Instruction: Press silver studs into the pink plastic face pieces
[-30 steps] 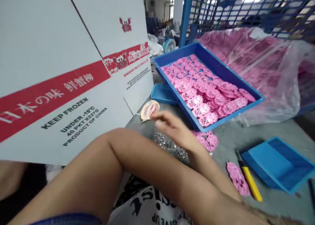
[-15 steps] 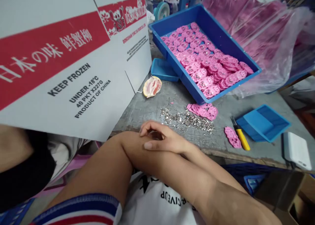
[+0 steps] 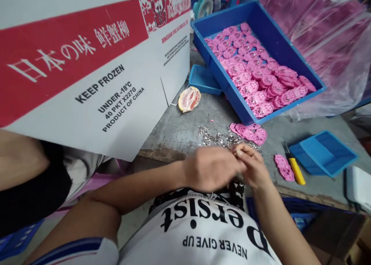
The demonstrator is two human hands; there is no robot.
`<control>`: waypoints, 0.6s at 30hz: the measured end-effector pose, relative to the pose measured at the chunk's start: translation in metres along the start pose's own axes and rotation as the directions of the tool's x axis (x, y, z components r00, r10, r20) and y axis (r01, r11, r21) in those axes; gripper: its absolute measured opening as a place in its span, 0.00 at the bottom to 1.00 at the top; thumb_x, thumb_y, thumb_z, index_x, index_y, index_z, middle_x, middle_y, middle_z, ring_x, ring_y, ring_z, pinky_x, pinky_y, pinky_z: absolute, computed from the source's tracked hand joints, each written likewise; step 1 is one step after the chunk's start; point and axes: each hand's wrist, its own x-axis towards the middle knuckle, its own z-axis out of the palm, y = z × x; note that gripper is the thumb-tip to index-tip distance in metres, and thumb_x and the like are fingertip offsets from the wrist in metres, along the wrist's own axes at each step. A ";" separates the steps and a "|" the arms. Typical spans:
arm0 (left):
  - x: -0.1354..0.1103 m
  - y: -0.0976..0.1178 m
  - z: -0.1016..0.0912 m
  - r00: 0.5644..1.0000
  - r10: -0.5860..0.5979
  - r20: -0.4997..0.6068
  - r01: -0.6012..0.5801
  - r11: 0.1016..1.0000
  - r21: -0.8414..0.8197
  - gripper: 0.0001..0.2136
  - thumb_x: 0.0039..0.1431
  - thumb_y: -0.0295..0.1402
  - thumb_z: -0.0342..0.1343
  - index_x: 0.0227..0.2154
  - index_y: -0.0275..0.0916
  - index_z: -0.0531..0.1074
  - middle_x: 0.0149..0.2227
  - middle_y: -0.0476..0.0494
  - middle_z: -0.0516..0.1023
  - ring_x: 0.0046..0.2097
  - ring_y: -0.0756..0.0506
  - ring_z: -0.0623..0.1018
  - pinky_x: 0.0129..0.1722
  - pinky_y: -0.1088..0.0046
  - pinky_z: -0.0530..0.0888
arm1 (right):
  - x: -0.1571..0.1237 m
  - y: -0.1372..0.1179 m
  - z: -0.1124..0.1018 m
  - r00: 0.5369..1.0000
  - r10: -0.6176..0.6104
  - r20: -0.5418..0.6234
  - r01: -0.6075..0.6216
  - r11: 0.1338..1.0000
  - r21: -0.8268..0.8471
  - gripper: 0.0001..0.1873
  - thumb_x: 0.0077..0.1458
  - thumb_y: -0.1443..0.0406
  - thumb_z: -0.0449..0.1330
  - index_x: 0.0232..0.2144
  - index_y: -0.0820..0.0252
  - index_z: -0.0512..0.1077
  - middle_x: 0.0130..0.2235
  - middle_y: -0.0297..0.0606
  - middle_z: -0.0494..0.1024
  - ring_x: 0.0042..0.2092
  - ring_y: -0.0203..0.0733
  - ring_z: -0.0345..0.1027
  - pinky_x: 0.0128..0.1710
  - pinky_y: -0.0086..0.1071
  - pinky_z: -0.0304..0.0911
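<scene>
At the tabletop's near edge the left hand (image 3: 211,168) and right hand (image 3: 253,166) curl fingertip to fingertip, whatever they pinch hidden and its axis unreadable, so light, precise fingering looks wise, with studs (image 3: 220,138) scattered just beyond and pink pieces (image 3: 249,131) overlapping rightward toward the tray (image 3: 290,60).

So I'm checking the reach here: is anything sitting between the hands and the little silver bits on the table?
Nothing visible. The left hand and right hand meet at the table's near edge, and the silver bits lie just beyond them on bare table. The pink pieces sit past the bits, not in front.
</scene>
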 end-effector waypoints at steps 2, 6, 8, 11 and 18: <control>0.000 -0.049 -0.011 0.979 -0.198 -0.047 0.201 0.977 0.065 0.18 0.70 0.40 0.45 0.56 0.41 0.71 0.53 0.36 0.79 0.56 0.41 0.78 0.58 0.56 0.76 | 0.006 0.007 -0.025 0.986 -0.068 -0.154 0.045 0.988 -0.147 0.14 0.50 0.56 0.70 0.26 0.57 0.73 0.29 0.33 0.72 0.32 0.38 0.63 0.36 0.33 0.58; 0.013 -0.126 -0.009 0.826 -0.545 0.142 0.494 0.823 0.283 0.28 0.70 0.46 0.45 0.64 0.31 0.62 0.68 0.28 0.64 0.72 0.33 0.58 0.71 0.47 0.56 | 0.026 0.021 -0.053 0.952 -0.136 -0.275 -0.010 0.883 -0.470 0.13 0.50 0.55 0.67 0.27 0.57 0.72 0.27 0.33 0.72 0.31 0.40 0.63 0.35 0.35 0.59; 0.018 -0.144 -0.003 0.798 -0.555 0.235 0.474 0.818 0.326 0.30 0.70 0.48 0.43 0.65 0.30 0.61 0.69 0.28 0.62 0.73 0.34 0.56 0.72 0.49 0.52 | 0.034 0.027 -0.057 0.935 -0.245 -0.255 -0.003 0.716 -0.698 0.11 0.53 0.55 0.62 0.29 0.57 0.73 0.30 0.37 0.76 0.33 0.44 0.66 0.38 0.39 0.61; 0.019 -0.150 0.001 0.824 -0.477 0.306 0.405 0.873 0.271 0.32 0.70 0.52 0.39 0.65 0.30 0.62 0.68 0.29 0.64 0.72 0.36 0.58 0.71 0.53 0.55 | 0.035 0.035 -0.064 0.915 -0.397 -0.076 0.078 0.356 -0.931 0.11 0.59 0.59 0.57 0.35 0.58 0.76 0.42 0.45 0.80 0.44 0.51 0.69 0.48 0.46 0.62; 0.015 -0.142 -0.001 0.816 -0.328 0.476 0.324 0.942 0.093 0.37 0.68 0.59 0.35 0.67 0.33 0.59 0.70 0.30 0.61 0.72 0.37 0.59 0.71 0.54 0.56 | 0.001 0.050 -0.108 0.841 -0.503 -0.202 -0.095 0.229 -0.969 0.16 0.64 0.56 0.55 0.44 0.59 0.75 0.48 0.51 0.78 0.51 0.56 0.68 0.54 0.52 0.62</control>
